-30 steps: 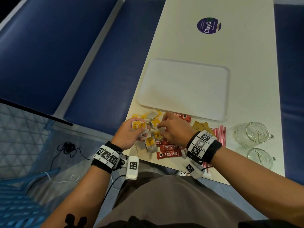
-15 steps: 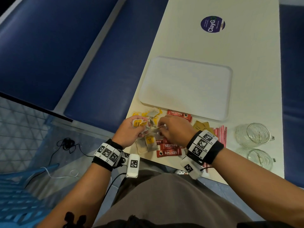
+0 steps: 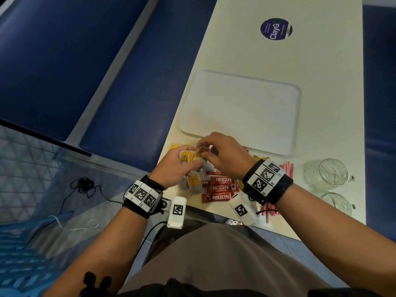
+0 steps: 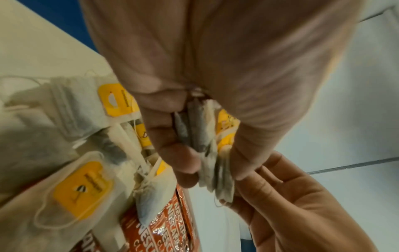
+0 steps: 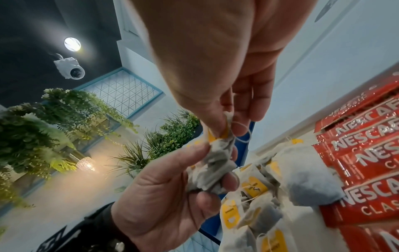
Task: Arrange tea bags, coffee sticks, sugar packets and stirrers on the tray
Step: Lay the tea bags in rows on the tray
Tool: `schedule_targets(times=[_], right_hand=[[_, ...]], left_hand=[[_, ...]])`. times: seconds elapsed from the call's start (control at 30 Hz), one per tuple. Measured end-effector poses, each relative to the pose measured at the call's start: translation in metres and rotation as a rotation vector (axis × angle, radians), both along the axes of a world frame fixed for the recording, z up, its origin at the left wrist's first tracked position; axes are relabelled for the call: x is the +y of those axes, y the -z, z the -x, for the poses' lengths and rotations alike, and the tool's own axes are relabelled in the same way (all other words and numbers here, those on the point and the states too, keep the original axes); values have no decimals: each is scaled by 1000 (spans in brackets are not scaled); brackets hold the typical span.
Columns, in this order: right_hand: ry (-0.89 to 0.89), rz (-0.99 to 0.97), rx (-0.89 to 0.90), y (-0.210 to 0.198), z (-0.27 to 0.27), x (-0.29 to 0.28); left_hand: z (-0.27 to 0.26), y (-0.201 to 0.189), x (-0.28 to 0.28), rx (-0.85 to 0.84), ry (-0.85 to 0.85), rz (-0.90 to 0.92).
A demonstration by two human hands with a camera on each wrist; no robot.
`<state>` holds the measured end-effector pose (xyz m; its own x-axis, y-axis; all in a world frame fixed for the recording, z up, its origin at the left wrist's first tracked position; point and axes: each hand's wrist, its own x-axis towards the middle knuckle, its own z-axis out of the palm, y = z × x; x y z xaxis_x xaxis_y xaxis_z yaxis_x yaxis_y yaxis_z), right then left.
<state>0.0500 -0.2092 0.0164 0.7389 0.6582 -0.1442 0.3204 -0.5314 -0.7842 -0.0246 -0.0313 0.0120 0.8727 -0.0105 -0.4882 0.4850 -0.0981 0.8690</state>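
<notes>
Tea bags (image 3: 189, 156) (bunch, uncountable) in both hands; 2 glasses (image 3: 326, 173).

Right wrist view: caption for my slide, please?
Left hand grips bunched tea bags while right hand pinches one tag, beside Nescafe sticks.

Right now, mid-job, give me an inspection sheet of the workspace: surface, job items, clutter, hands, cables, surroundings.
Surface: pale table with a round sticker.
Job's things: white tray bare; loose tea bags, coffee sticks, brown packets and red stirrers all lie off the tray, at the near table edge.
Clutter: two glass mugs right of the stirrers.
Hands: left hand holds a bunch of tea bags; right hand pinches one bag's tagged top.
Cables: black cable and white cable on the floor, left.
Surroundings: blue benches on both sides; plants and a ceiling camera.
</notes>
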Motion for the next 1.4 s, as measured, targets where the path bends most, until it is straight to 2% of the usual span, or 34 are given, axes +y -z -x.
schedule_targets(times=[0.2, 0.4, 0.5, 0.6, 0.77, 1.07, 1.4], right_hand=[[64, 30, -14, 6, 1, 3], [-206, 342, -62, 31, 20, 8], [-265, 474, -133, 43, 28, 14], [-310, 517, -187, 48, 32, 18], [-326, 495, -209, 49, 36, 19], [-223, 357, -79, 43, 36, 1], [-11, 87, 107, 14, 34, -37]], left_hand=[[3, 2, 8, 15, -85, -46], [16, 10, 27, 66, -153, -59], [24, 13, 31, 81, -162, -58], [30, 17, 31, 83, -179, -52], [36, 23, 30, 95, -191, -71], [33, 24, 23, 103, -189, -65], [29, 10, -1, 53, -167, -6]])
